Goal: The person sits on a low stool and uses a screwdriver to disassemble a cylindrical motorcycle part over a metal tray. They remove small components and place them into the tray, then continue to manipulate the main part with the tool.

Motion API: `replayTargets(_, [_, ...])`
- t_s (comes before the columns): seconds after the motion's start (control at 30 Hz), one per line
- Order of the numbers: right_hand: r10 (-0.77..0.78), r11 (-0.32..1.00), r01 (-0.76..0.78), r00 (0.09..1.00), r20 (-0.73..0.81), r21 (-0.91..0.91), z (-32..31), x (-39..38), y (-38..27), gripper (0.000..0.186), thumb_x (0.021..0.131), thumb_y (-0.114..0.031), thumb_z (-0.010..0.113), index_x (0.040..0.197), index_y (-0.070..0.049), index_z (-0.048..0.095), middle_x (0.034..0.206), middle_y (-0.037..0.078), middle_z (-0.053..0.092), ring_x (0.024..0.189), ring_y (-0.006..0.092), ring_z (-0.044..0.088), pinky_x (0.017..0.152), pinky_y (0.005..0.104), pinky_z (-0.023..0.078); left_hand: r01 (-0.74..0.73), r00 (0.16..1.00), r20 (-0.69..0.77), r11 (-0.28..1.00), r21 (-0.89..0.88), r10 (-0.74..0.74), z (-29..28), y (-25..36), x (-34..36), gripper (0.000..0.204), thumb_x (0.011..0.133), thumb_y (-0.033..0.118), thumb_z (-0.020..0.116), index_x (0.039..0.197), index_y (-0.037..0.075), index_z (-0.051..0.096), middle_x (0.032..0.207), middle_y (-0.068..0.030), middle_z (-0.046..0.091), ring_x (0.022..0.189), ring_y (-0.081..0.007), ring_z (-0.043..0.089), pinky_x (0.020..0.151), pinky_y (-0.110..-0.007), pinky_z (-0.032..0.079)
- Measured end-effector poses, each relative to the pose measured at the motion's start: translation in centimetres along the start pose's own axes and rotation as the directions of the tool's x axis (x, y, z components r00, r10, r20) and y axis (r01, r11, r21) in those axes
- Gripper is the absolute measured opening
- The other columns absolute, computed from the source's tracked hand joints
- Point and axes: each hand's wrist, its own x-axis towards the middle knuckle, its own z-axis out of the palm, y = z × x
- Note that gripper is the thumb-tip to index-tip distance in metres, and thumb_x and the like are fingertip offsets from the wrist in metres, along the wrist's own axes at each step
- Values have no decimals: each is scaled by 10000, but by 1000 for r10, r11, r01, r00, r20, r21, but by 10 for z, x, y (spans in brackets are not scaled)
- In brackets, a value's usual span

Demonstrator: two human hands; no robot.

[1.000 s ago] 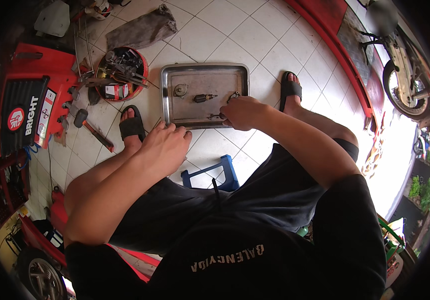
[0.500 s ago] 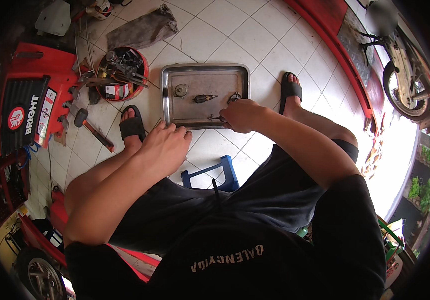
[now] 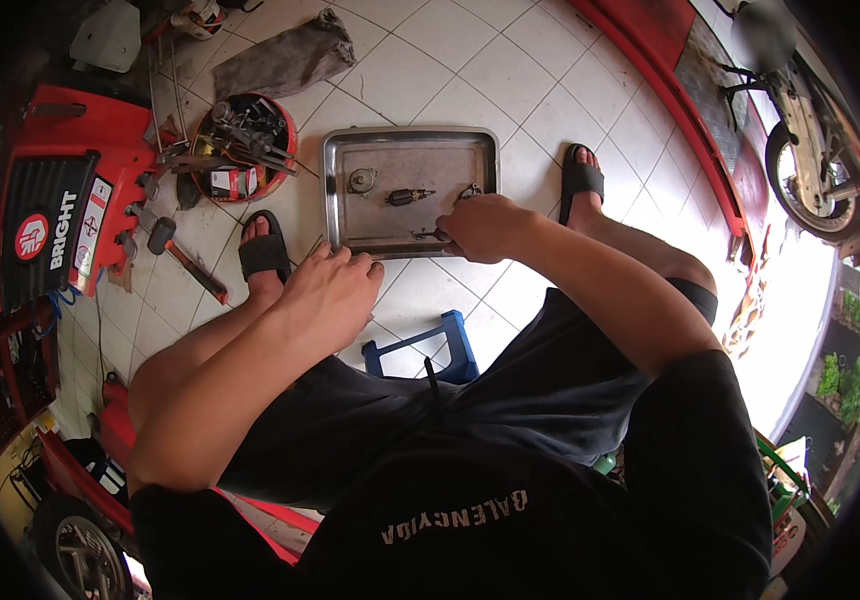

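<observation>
A shallow metal tray (image 3: 330,190) lies on the floor between my feet. In it are a round grey metal cover (image 3: 361,181), a small motor armature (image 3: 409,197) with a shaft, and another small metal part (image 3: 470,191) at the right. My right hand (image 3: 488,229) reaches over the tray's near right side, fingers closed at a thin dark metal part (image 3: 428,235); its far end is partly hidden by them. My left hand (image 3: 332,296) is at the near left corner, fingers bent at the rim; their tips are hidden.
A red tub (image 3: 290,165) packed with tools stands left of the tray. Near it lie a hammer (image 3: 186,260) and a grey cloth-like slab (image 3: 285,55). A blue plastic stool (image 3: 462,345) is below the tray. Red machinery (image 3: 60,200) is at the left, a motorcycle wheel (image 3: 810,190) at the right.
My right hand has shifted slightly toward the left and its fingers have moved a little by the thin dark part. My left hand and the tray look unmoved.
</observation>
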Motion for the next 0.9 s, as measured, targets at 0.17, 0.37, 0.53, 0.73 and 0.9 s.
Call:
replayTargets(0.17, [29,999,-28,999,33,-28,1,2,2,364,1011,-380,607,1110,-54,736,1048,146,748,1037,347,719,873,465,581,0,1000,0,1000,-1,0,1,0,0,516,831,227,794,1261,13,604,1206,-132,642,1188,-301,617,1115,-461,432])
replayTargets(0.37, [24,999,-23,999,37,-34,9,7,5,362,1011,-381,610,1081,-52,745,1027,142,751,1011,346,726,855,465,587,7,1000,9,1000,-2,-7,0,0,0,524,830,230,796,1266,16,601,1218,-132,639,1196,-302,612,1113,-461,430])
replayTargets(0.53, [-4,999,4,1000,2,-33,16,9,8,349,1004,-376,618,1065,-58,748,1012,134,754,989,347,731,841,462,590,9,1000,11,1000,-3,-9,-1,0,1,523,832,229,795,1267,14,600,1221,-131,639,1199,-303,611,1115,-461,428])
replayTargets(0.73, [4,999,-4,1000,0,-53,18,8,4,306,1000,-309,590,1054,-50,745,997,139,755,980,340,736,828,456,592,3,1000,3,1000,4,-3,2,0,0,519,834,229,794,1265,13,602,1219,-131,639,1200,-302,610,1117,-463,427])
replayTargets(0.9, [13,998,-11,999,35,-67,16,7,-1,300,996,-278,564,1065,-42,736,1004,146,756,982,337,737,830,447,594,7,1000,14,1000,1,-7,0,0,0,519,833,230,795,1264,15,602,1215,-129,638,1202,-300,608,1118,-464,425])
